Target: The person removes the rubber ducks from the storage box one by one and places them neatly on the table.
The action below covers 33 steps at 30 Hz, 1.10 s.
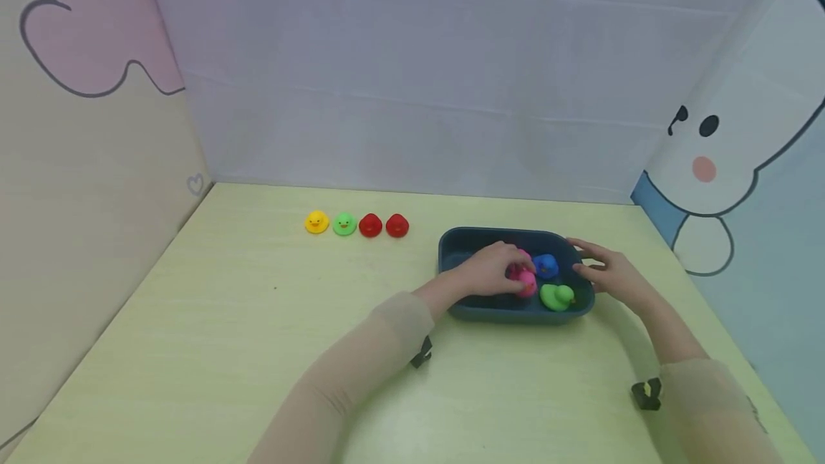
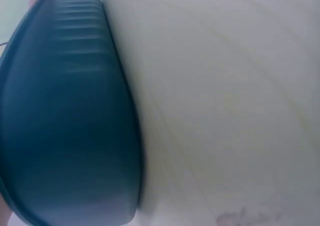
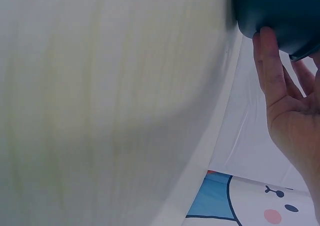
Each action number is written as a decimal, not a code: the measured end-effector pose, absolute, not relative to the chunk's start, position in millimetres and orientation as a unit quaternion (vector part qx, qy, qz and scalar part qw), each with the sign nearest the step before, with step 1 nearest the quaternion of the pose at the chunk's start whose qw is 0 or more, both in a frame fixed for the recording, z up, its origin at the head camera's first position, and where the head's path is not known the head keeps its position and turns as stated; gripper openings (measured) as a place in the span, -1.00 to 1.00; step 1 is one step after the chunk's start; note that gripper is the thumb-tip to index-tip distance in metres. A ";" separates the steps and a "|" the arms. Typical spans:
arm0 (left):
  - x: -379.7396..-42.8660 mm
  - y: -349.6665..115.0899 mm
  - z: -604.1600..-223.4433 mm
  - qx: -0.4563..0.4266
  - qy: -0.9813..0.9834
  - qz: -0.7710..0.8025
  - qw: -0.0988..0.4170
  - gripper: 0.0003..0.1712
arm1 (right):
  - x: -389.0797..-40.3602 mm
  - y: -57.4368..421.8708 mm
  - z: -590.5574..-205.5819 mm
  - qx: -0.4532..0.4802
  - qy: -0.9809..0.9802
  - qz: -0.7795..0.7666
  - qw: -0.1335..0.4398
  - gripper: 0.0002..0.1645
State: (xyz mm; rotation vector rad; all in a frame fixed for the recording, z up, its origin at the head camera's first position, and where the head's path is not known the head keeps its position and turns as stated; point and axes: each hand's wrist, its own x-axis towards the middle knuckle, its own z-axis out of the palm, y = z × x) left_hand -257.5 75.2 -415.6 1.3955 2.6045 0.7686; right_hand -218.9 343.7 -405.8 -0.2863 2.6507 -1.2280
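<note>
A dark blue-green basin (image 1: 515, 317) stands on the table's right half. My left hand (image 1: 493, 268) reaches into it, and its thumb and fingers pinch a pink rubber duck (image 1: 527, 283). More pink shows just behind those fingers; whether it is a second duck I cannot tell. Beside it in the basin are a blue duck (image 1: 546, 266) and a green duck (image 1: 557, 297). At the basin's right end is my right hand (image 1: 609, 274), its fairly straight fingers touching the rim and outer wall. The left wrist view shows only the basin's outer side (image 2: 75, 111), with the left hand's grip hidden.
Left of the basin, a row runs along the back of the pale table (image 1: 258, 349): a yellow duck (image 1: 316, 222), a light green duck (image 1: 344, 224) and two red ducks (image 1: 370, 225). A pale cloth wall (image 1: 412, 92) rises behind; printed panels flank both sides.
</note>
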 end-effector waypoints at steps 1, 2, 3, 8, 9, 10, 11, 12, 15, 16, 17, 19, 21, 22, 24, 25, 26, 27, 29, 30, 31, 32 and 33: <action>-256.5 73.8 -414.9 0.453 0.853 0.255 0.040 -0.66 | -218.8 343.6 -406.2 -0.096 0.899 -0.416 0.102 -0.29; -255.2 72.5 -413.8 0.450 0.854 0.258 0.038 -0.66 | -218.8 343.6 -406.7 -0.096 0.899 -0.416 0.101 -0.29; -254.2 71.0 -412.8 0.446 0.855 0.261 0.036 -0.65 | -218.7 343.4 -406.9 -0.096 0.899 -0.416 0.099 -0.29; -249.0 64.9 -406.8 0.430 0.861 0.270 0.035 -0.64 | -217.5 341.6 -406.4 -0.097 0.900 -0.416 0.093 -0.30; -248.2 63.9 -406.0 0.427 0.861 0.273 0.035 -0.64 | -217.3 341.5 -406.2 -0.097 0.900 -0.414 0.093 -0.30; -247.3 62.9 -405.2 0.424 0.862 0.276 0.036 -0.64 | -217.2 341.3 -406.1 -0.097 0.900 -0.414 0.092 -0.30; -246.5 61.8 -404.2 0.420 0.862 0.282 0.037 -0.64 | -217.2 341.3 -406.1 -0.097 0.900 -0.414 0.092 -0.30; -245.6 60.6 -403.0 0.416 0.862 0.289 0.039 -0.64 | -217.2 341.2 -406.1 -0.097 0.901 -0.413 0.092 -0.30; -242.8 56.1 -398.3 0.406 0.859 0.308 0.042 -0.64 | -217.8 341.2 -406.4 -0.097 0.901 -0.414 0.093 -0.30; -241.5 54.3 -396.3 0.403 0.859 0.314 0.043 -0.64 | -218.0 341.2 -406.7 -0.096 0.900 -0.414 0.092 -0.30; -240.5 52.4 -394.4 0.400 0.859 0.317 0.043 -0.64 | -218.3 341.4 -407.1 -0.096 0.900 -0.414 0.092 -0.30; -237.5 48.4 -390.1 0.394 0.860 0.322 0.044 -0.64 | -218.7 341.9 -407.8 -0.096 0.900 -0.414 0.092 -0.30; -234.4 44.1 -385.1 0.388 0.861 0.326 0.044 -0.64 | -218.8 342.3 -408.3 -0.096 0.901 -0.414 0.093 -0.29; -232.7 41.8 -382.6 0.385 0.862 0.328 0.044 -0.64 | -218.8 342.4 -408.5 -0.096 0.901 -0.413 0.092 -0.30; -229.0 37.2 -377.2 0.380 0.861 0.336 0.044 -0.63 | -218.7 342.5 -408.5 -0.096 0.902 -0.411 0.089 -0.30; -227.3 34.8 -374.7 0.378 0.860 0.340 0.045 -0.64 | -218.5 342.4 -408.4 -0.096 0.903 -0.410 0.088 -0.31; -225.7 32.6 -372.2 0.377 0.859 0.344 0.044 -0.63 | -218.4 342.2 -408.3 -0.097 0.904 -0.408 0.086 -0.31; -224.1 30.5 -370.1 0.376 0.858 0.346 0.044 -0.63 | -218.3 342.1 -408.2 -0.098 0.904 -0.407 0.084 -0.31; -221.4 26.1 -366.2 0.374 0.856 0.353 0.046 -0.64 | -218.0 341.6 -407.9 -0.099 0.905 -0.406 0.081 -0.32; -220.6 24.0 -364.6 0.373 0.857 0.354 0.045 -0.65 | -218.0 341.4 -407.8 -0.100 0.906 -0.405 0.080 -0.32; -219.4 21.9 -362.7 0.372 0.857 0.355 0.046 -0.65 | -217.8 341.1 -407.7 -0.100 0.905 -0.405 0.079 -0.32; -218.4 20.0 -360.7 0.370 0.857 0.354 0.045 -0.65 | -217.8 341.0 -407.6 -0.100 0.905 -0.405 0.079 -0.32; -217.5 17.9 -358.8 0.370 0.857 0.354 0.045 -0.65 | -217.6 340.9 -407.5 -0.101 0.905 -0.405 0.079 -0.32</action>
